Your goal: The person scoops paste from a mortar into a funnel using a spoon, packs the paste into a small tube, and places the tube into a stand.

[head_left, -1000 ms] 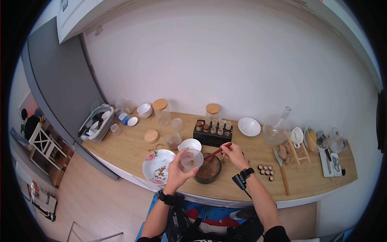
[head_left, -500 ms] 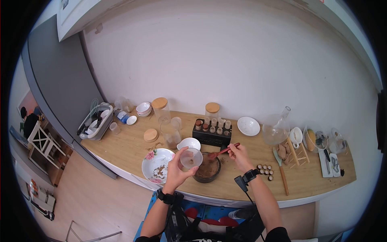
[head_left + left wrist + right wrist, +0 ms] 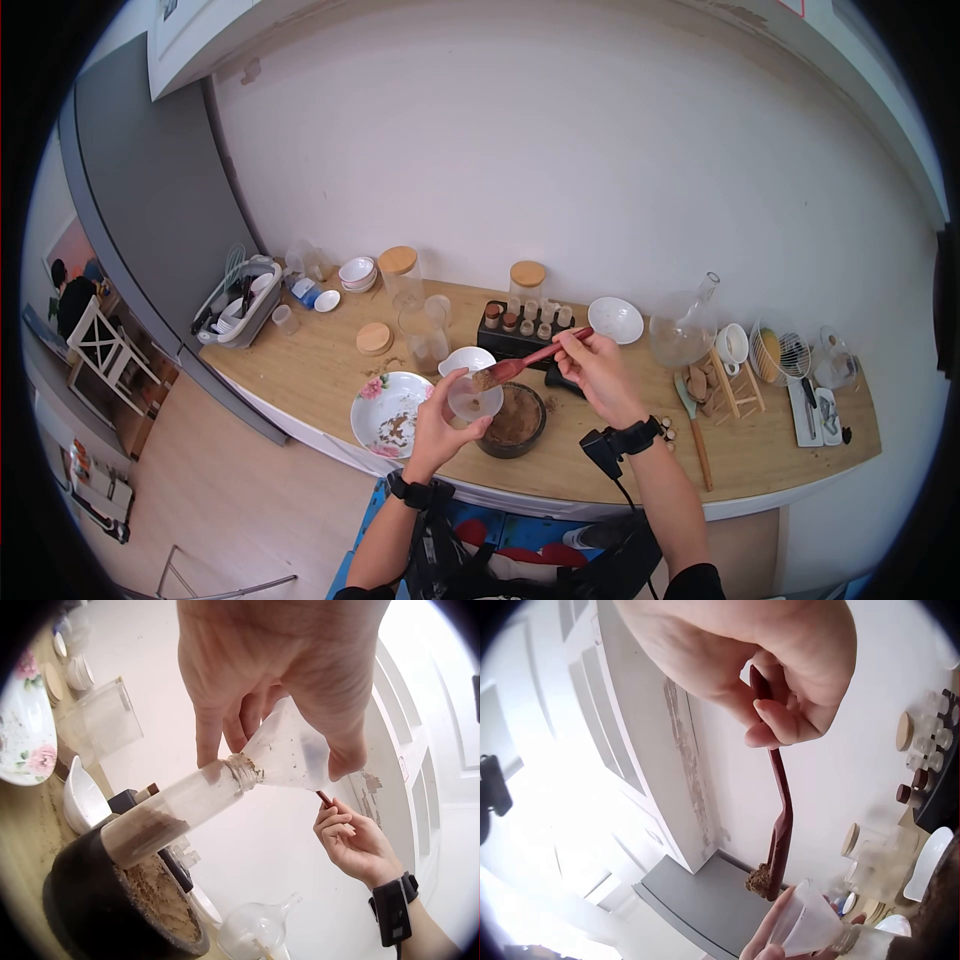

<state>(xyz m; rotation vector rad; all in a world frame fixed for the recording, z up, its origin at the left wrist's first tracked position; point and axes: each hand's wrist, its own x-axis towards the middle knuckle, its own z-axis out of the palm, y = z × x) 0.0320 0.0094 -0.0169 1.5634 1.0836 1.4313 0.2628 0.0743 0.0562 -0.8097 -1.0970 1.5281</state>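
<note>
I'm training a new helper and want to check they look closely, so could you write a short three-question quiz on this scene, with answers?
1. Which hand is holding the translucent funnel?
2. True or false: the right hand holds a reddish scoop bearing a clump of brown material.
3. The funnel's narrow end sits at the mouth of which thing?
A) the round flask
B) the clear tube
C) the white bowl

Key:
1. The left hand.
2. True.
3. B.
</note>
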